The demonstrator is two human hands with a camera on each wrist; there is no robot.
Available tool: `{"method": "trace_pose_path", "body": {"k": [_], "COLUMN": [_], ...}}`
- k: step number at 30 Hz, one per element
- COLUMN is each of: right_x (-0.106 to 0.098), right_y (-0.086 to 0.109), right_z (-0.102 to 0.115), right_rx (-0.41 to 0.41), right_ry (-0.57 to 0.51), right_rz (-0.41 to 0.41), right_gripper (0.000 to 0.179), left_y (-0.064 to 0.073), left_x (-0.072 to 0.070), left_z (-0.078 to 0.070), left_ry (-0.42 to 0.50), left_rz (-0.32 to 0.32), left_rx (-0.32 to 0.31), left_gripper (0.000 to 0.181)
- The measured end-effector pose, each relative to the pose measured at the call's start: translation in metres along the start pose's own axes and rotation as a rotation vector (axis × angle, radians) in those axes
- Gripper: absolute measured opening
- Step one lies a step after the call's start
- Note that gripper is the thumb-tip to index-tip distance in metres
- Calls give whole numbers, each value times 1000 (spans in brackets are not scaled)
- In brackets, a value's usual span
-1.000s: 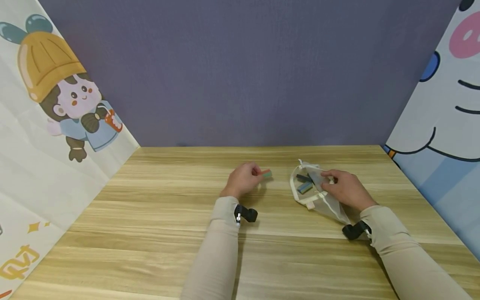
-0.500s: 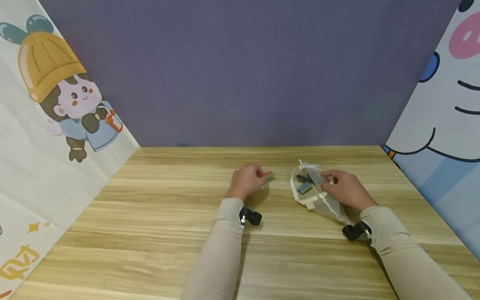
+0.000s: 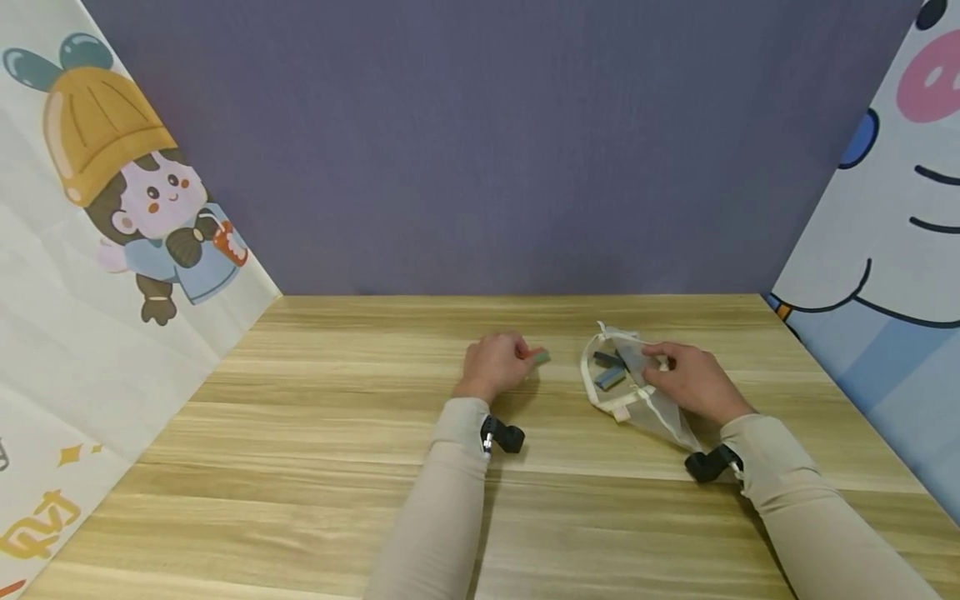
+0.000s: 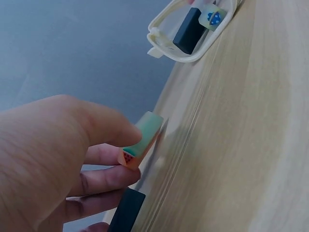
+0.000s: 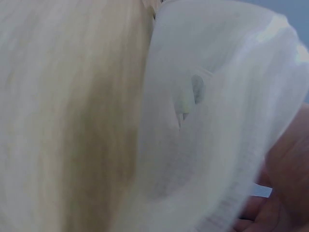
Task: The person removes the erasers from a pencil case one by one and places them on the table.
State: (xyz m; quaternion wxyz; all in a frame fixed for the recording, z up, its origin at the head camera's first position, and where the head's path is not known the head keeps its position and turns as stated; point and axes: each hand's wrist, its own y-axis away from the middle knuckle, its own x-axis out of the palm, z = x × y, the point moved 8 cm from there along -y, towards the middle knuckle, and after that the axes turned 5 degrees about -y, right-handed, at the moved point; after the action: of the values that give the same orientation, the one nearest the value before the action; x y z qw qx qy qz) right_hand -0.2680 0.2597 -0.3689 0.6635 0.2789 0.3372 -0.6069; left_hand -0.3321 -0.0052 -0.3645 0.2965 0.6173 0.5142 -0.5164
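Note:
In the head view my left hand (image 3: 495, 365) pinches a small green-and-orange stick-like block (image 3: 538, 356) between thumb and fingers. The left wrist view shows the block's pale green top and, on its orange end, a dotted pattern. A dark block (image 4: 126, 210) appears by the lower fingers of that hand in this view. My right hand (image 3: 696, 377) pinches the edge of a white mesh pouch (image 3: 585, 371), whose mouth gapes toward the left hand. Inside lie a dark block (image 3: 607, 359) and a blue-and-yellow block (image 3: 611, 377). The right wrist view is mostly filled by pouch mesh (image 5: 207, 145).
The wood-grain table (image 3: 300, 467) runs back to a dark purple-grey panel (image 3: 480, 150). Cartoon-printed sheets stand at the left (image 3: 45, 333) and right sides. A stretch of tabletop lies between the left hand and the pouch.
My left hand has moved slightly to the right, toward the pouch, with the green-and-orange block, and then almost stopped. The right hand and the pouch have stayed in place.

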Motion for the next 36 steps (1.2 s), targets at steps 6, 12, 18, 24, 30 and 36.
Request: {"method": "trace_pose_path", "body": {"k": [6,12,18,24,30,36], "right_x": [1,2,1,1,0,1], "right_y": [0,-1,-1,0,-1,0], "right_z": [-3,-5,-3,-1,-1,-1], "right_rx": [6,11,1,-11,-20,-12], "right_ry": [2,3,6,2,5,2], "right_rz": [-5,-8,-15,-20,-25,-14], "right_gripper": [47,47,47,46,44,46], "left_y": [0,2,0,-1,-2,-2], "left_x": [1,-2,-3,-7,-9,-9], "left_z": [0,0,0,-2,-8,-20], "left_ry": [15,59,68,88,81,77], "left_rz": [0,-9,-15,-63,-97,-99], "left_rx": [-2,-3,1,16,37,107], "left_gripper": [27,40,28,12,12,16]}}
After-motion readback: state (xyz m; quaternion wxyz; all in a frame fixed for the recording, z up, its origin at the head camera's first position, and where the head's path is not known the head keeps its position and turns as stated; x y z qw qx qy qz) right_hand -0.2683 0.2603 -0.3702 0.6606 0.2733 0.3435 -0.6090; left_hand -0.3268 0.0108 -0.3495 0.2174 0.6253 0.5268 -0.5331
